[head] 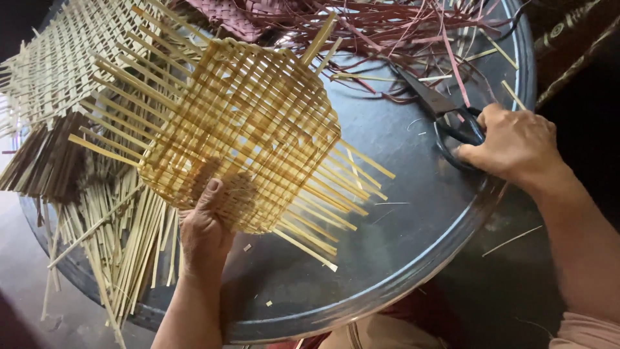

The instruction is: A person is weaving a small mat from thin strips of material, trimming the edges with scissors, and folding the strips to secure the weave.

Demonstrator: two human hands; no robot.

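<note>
Two bare hands worked over a big round metal tray (413,258) that filled most of the view. The left hand (205,229) gripped the near edge of a half-woven basket (245,129) of pale yellow strips, thumb pressed flat on the outer weave and the fingers hidden behind it, so the hand was closed on the basket and held it tilted up off the tray. Loose strip ends stuck out from the weave on every side, the longest fanning toward the lower right over the bare metal. The right hand (513,145) rested well apart from the basket, at the right side of the tray, curled over the looped handles of a pair of dark scissors (445,113); the fingers lay on and around the handles, though how firmly they clasped them could not be told. The scissors' blades lay on the tray and pointed up and left, toward a tangle of reddish-brown strips (400,32) heaped across the far rim. A flat woven mat of pale strips (58,64) lay at the upper left, partly under the basket. Below it sat a bundle of dark brown strips (45,161), and a loose sheaf of pale cut strips (123,245) spilled over the tray's left edge, just beside the left wrist.
</note>
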